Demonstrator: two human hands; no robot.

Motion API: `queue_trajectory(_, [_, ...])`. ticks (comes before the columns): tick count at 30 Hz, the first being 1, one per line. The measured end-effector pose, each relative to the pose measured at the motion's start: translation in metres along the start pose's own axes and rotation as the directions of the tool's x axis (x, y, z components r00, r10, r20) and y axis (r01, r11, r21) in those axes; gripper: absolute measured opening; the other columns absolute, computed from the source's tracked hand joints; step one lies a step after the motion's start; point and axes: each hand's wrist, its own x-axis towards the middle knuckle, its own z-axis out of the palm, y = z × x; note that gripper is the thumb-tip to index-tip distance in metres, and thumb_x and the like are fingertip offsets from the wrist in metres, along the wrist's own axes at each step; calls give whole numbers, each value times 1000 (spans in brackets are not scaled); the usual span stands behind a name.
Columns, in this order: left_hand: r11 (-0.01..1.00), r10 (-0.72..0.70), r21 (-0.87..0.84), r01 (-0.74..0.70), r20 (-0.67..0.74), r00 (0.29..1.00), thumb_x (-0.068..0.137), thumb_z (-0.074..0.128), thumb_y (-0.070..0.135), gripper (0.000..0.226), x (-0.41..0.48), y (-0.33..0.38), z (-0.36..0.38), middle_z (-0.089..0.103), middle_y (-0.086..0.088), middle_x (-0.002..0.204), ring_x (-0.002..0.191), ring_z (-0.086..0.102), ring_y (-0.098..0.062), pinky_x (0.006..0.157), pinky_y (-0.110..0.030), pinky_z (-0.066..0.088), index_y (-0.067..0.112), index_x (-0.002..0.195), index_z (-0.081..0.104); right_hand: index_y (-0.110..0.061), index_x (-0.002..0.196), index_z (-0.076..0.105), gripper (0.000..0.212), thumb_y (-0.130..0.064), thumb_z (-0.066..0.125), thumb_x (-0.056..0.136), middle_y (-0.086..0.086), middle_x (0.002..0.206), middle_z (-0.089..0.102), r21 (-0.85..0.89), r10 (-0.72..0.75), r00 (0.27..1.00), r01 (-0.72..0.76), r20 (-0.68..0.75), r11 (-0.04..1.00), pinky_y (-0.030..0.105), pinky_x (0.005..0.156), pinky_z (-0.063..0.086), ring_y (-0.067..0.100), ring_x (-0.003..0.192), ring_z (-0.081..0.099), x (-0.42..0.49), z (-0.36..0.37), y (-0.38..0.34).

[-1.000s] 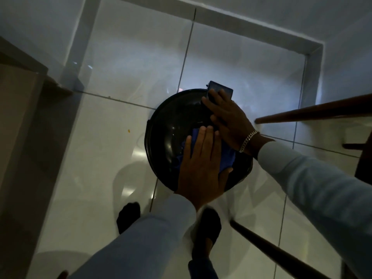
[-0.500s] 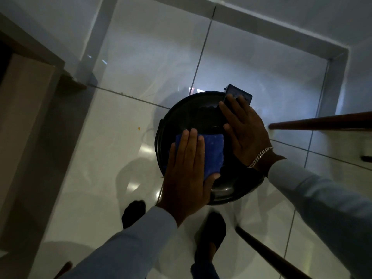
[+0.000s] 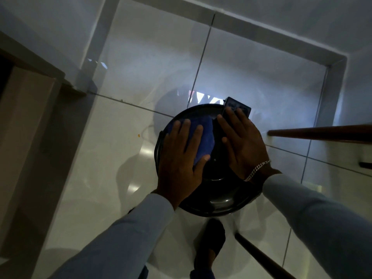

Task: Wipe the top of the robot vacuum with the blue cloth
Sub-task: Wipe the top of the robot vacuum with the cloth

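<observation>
A round black robot vacuum [image 3: 216,195] sits on the white tiled floor below me. My left hand [image 3: 182,158] lies flat on the blue cloth [image 3: 207,137], pressing it onto the vacuum's far left top. My right hand [image 3: 244,147] rests flat on the vacuum's right side, fingers spread, its fingertips reaching a dark raised block [image 3: 237,107] at the far rim. A silver bracelet [image 3: 257,170] circles my right wrist.
Dark wooden furniture legs [image 3: 320,133] stick in from the right and another leg [image 3: 261,257] from the lower right. A wooden door frame [image 3: 30,117] stands at the left. White skirting [image 3: 251,27] bounds the far corner. My foot [image 3: 211,242] is just below the vacuum.
My left hand has slid the blue cloth from the near middle of the vacuum's top toward its far left. My right hand has stayed on the right side.
</observation>
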Motion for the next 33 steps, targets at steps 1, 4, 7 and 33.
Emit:
queue_trajectory(1, [1000,24,10,-25,13,1000,92,51,38,62,-6,0,2,29,-18,155,147,17,-35,116,-55,21,11,145,33,-26,150,19,53,-38,29,99,5,160,18,-3,1,1000,-1,-3,1000,45,118,21,25,149,7,0,1,0])
queue_trajectory(4, [994,91,52,-93,55,994,91,51,39,65,-25,5,10,27,-15,156,148,14,-32,115,-58,21,14,146,30,-25,149,21,53,-40,31,99,6,160,20,-6,16,1000,-16,-5,1000,50,116,25,26,149,7,-1,3,-1])
queue_trajectory(7, [989,124,66,-129,76,989,90,51,40,67,-42,17,17,28,-16,156,147,16,-33,115,-59,21,14,147,28,-27,149,19,54,-42,32,98,5,159,20,-20,22,1000,-22,0,1000,48,116,23,24,149,5,-2,5,-2])
queue_trajectory(33, [807,-470,-255,532,267,841,68,62,-6,48,-28,66,-31,50,-9,102,91,50,-24,77,-33,43,6,113,52,-8,127,52,49,-24,66,84,16,120,59,519,788,588,-738,179,432,37,96,41,33,112,54,-101,-25,-138])
